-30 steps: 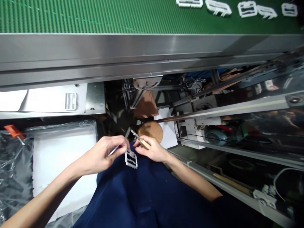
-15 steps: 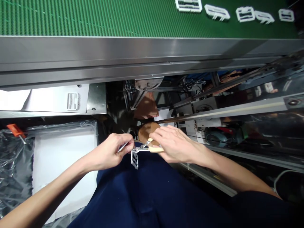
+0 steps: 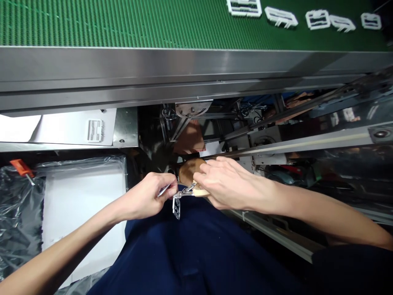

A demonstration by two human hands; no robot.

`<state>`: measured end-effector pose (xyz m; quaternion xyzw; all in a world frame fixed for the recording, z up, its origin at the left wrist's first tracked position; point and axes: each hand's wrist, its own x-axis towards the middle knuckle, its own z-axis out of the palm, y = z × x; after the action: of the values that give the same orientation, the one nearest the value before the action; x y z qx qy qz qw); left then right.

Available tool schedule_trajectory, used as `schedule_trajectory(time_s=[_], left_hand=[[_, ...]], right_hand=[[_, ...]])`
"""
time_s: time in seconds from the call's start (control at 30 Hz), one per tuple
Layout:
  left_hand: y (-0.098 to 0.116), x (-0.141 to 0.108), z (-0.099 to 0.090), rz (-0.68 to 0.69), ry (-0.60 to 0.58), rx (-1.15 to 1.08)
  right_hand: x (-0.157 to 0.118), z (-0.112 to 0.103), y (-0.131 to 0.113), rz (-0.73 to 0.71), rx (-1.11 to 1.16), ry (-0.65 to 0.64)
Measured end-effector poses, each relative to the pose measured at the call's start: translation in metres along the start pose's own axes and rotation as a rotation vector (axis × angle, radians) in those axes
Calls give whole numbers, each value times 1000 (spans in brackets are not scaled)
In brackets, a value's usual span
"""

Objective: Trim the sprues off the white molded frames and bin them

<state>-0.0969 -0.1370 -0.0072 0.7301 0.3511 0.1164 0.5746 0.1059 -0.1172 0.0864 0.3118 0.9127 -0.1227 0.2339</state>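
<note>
My left hand [image 3: 155,194] is closed, thumb and fingers pinching a small white plastic frame [image 3: 176,208] that hangs below the fingertips. Another pale edge [image 3: 163,190] shows inside the same hand; whether it belongs to that frame I cannot tell. Wrapped around the cream handles of a pair of nippers [image 3: 187,190], my right hand [image 3: 225,184] is closed as well. The metal jaws point left and meet the frame's upper end, right beside my left fingertips. Fingers partly hide the handles and the exact spot where the jaws touch.
Several similar white frames [image 3: 245,7] lie on a green conveyor belt [image 3: 123,24] behind a metal rail [image 3: 172,65]. At left, one frame [image 3: 95,130] rests on a paper-covered table. Below it are a plastic-lined box [image 3: 86,213] and an orange-handled tool [image 3: 22,168]. Metal bars run along the right.
Both hands have shifted slightly right along with the frame. The nippers' handles look closer together, and the right forearm has swung a little outward.
</note>
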Motion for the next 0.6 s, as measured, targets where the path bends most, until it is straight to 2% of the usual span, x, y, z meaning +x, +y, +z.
schedule_trajectory(time_s=[0.2, 0.3, 0.37, 0.43, 0.53, 0.6], left_hand=[[-3, -1, 3, -33, 16, -63], [-6, -2, 3, -51, 35, -94], [-9, -3, 3, -73, 49, -138], [-10, -3, 3, -92, 63, -186], [-12, -1, 4, -80, 77, -290], [-17, 2, 7, -72, 81, -414]], right_hand=[[5, 4, 8, -4, 71, -32], [1, 17, 19, 58, 237, -39], [3, 34, 22, 113, 454, -33], [10, 58, 17, 150, 785, 23], [28, 98, -3, 122, 1351, 157], [38, 118, -18, 94, 1587, 219]])
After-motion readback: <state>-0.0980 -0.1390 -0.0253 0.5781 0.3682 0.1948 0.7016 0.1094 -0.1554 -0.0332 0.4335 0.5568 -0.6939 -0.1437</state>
